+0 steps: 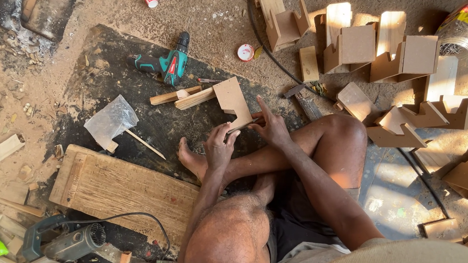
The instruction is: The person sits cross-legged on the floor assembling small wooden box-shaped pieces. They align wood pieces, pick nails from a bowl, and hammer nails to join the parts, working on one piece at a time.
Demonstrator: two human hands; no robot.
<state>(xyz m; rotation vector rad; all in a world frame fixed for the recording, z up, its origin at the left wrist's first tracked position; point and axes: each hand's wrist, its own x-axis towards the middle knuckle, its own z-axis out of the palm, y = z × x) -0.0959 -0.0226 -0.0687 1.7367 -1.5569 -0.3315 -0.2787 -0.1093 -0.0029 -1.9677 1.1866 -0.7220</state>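
I am sitting on the floor with both forearms reaching forward over my folded legs, elbows bent and wrists close together at the centre of the view. My left hand (218, 146) is curling at the lower edge of a notched board (232, 101), thumb and fingers pinching together on its bottom corner. My right hand (271, 126) is meeting it from three o'clock, the forefinger pointing straight up along the board's right edge and the other fingers folding in against the lower tab; I cannot tell how firmly they are clamping. The board is standing tilted at twelve o'clock from my hands, above the black mat (151, 126). My bare foot (192, 159) is lying at nine o'clock, just beside my left wrist. A green drill (166, 65) is lying at eleven o'clock, well apart, with two wood strips (185, 98) between it and the board. A hammer (303, 102) is resting near my right hand at two o'clock. A worn plank (122, 186) is lying at eight o'clock, and a row of finished notched pieces (399, 54) is standing at two o'clock.
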